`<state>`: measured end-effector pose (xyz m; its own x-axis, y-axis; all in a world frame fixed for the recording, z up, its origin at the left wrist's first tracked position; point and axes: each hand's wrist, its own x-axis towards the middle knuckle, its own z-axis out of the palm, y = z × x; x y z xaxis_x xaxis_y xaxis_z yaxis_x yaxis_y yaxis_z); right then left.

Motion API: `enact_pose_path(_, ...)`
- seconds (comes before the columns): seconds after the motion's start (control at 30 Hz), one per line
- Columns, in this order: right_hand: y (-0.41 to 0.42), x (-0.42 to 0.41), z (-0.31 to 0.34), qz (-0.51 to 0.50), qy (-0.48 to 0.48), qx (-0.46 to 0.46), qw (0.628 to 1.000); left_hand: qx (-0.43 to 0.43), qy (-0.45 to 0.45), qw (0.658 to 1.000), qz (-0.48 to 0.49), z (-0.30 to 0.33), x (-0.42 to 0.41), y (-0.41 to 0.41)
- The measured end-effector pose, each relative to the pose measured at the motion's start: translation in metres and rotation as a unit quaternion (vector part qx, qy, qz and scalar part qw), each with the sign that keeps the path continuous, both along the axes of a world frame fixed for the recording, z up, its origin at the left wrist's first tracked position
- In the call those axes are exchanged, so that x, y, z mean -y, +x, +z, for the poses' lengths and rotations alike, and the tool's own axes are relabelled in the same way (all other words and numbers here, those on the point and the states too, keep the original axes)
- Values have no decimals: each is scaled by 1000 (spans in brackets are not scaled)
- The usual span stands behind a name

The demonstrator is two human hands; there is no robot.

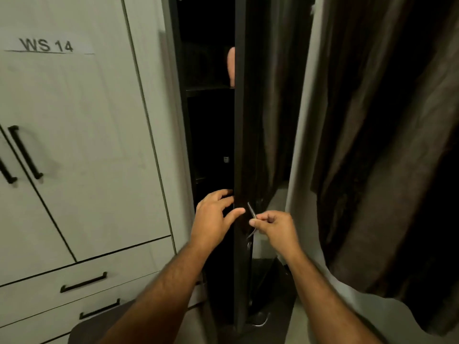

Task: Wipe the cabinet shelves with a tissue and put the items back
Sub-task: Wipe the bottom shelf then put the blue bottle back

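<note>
A narrow dark cabinet stands ajar, its black door [239, 120] seen edge-on. My left hand [214, 217] rests on the door's edge, fingers spread, thumb across the front and fingertips reaching inside. My right hand [274, 228] pinches a thin metal key [252, 212] at the door's outer face. Dark shelves [210, 88] show inside. A pale pink object [231, 67] stands on the upper shelf, half hidden by the door. No tissue is in view.
White wardrobe doors [74, 135] with black handles [24, 152] and a "WS 14" label [46, 45] fill the left, with drawers [82, 281] below. Dark brown curtains [372, 145] hang at the right. A dark rounded surface [99, 326] sits at the bottom left.
</note>
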<state>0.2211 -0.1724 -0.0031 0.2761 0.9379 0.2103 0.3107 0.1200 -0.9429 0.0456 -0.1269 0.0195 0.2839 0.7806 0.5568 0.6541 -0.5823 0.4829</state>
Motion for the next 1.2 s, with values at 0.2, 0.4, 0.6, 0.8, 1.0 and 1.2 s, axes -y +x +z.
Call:
enact_pose_path(0.2,-29,-40,-2,29,9,36,999,-22,-8,997,72,4,-30,-27)
enact_pose_path(0.4,-41,-77,-3,58,21,95,994,5,-4,988,155,7,-56,-43)
enact_pose_path(0.6,-51,-106,0,98,17,118,988,18,-17,977,212,10,-75,-47)
enact_pose_path(0.8,-53,-133,3,136,10,142,980,14,-27,966,259,13,-95,-50)
enact_pose_path(1.0,-56,-153,1,152,17,152,976,8,-28,957,289,16,-108,-48)
enact_pose_path(1.2,-57,-164,-1,161,8,160,974,-1,-41,946,322,15,-116,-44)
